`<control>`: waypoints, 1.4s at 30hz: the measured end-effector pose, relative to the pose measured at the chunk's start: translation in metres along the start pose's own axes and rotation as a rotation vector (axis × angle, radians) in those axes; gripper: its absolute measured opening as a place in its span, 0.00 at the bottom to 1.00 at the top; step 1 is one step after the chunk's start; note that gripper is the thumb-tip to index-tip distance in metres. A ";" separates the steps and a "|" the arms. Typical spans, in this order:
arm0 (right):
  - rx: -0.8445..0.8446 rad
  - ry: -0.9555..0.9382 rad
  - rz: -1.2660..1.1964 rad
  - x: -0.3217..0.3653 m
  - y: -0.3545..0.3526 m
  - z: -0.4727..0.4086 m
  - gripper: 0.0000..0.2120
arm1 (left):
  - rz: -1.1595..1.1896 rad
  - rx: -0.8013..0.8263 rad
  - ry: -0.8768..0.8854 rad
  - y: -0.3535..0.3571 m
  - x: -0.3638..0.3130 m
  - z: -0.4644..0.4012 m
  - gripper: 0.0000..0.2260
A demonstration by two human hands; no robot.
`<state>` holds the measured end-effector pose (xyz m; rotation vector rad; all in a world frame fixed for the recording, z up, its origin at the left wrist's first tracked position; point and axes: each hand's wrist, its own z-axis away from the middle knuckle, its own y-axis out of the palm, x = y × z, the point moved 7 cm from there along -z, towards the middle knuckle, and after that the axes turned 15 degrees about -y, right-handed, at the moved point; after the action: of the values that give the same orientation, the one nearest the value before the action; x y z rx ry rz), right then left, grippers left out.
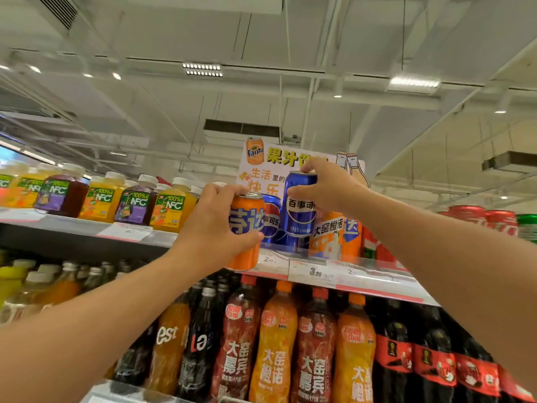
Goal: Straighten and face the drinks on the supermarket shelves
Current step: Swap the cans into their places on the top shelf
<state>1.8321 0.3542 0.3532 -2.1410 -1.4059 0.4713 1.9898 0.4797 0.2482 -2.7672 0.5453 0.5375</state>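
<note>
Left hand (212, 225) holds the orange can (245, 231); right hand (325, 187) holds the blue can (299, 210). Bumping could topple other cans.

Orange can (245, 228) off shelf edge; blue can (299, 207) raised (both upright).

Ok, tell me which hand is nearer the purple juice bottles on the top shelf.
Left. The left hand, gripping the orange can, is just right of the purple juice bottles. The right hand holds the blue can further right.
</note>
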 end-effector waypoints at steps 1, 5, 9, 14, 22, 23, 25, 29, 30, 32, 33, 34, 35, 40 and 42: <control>0.020 0.006 0.014 -0.003 0.008 -0.001 0.24 | 0.000 -0.005 -0.003 0.000 0.001 0.001 0.34; 0.079 0.047 0.058 -0.015 0.029 -0.001 0.22 | 0.004 0.023 -0.009 0.006 0.001 0.001 0.34; 0.136 0.064 0.139 -0.021 0.036 0.000 0.16 | 0.034 0.049 -0.001 0.014 0.000 0.003 0.34; 0.176 0.117 0.226 -0.028 0.039 -0.001 0.18 | 0.070 0.090 -0.012 0.023 -0.002 0.008 0.34; 0.206 0.114 0.339 -0.026 0.048 -0.002 0.21 | 0.082 0.098 -0.027 0.031 -0.003 0.010 0.33; 0.175 0.072 0.362 -0.021 0.046 0.001 0.22 | 0.087 0.101 -0.029 0.032 -0.004 0.010 0.33; 0.030 -0.059 0.331 -0.004 0.037 0.008 0.23 | 0.104 0.113 -0.032 0.034 -0.006 0.011 0.34; -0.054 -0.153 -0.028 0.030 0.021 0.040 0.15 | 0.123 0.107 -0.025 0.044 -0.018 0.017 0.39; -0.004 -0.136 -0.078 0.035 0.019 0.051 0.16 | 0.130 0.106 -0.021 0.047 -0.022 0.018 0.41; 0.092 -0.116 -0.110 0.042 0.018 0.073 0.17 | 0.160 0.119 -0.021 0.053 -0.031 0.022 0.44; 0.119 -0.113 -0.109 0.043 0.016 0.083 0.16 | 0.177 0.133 -0.025 0.057 -0.036 0.025 0.45; 0.130 -0.112 -0.096 0.044 0.014 0.092 0.15 | 0.185 0.145 -0.026 0.062 -0.041 0.027 0.45; 0.123 -0.113 -0.072 0.043 0.012 0.101 0.14 | 0.189 0.154 -0.019 0.066 -0.046 0.031 0.46; 0.071 -0.081 0.060 0.023 -0.007 0.134 0.21 | 0.248 0.187 0.031 0.093 -0.074 0.054 0.43; 0.071 -0.049 0.033 0.012 -0.014 0.140 0.19 | 0.252 0.201 0.013 0.102 -0.082 0.057 0.43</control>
<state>1.7493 0.4032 0.2503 -2.1121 -1.3616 0.5812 1.8603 0.4323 0.2109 -2.5291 0.9068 0.4888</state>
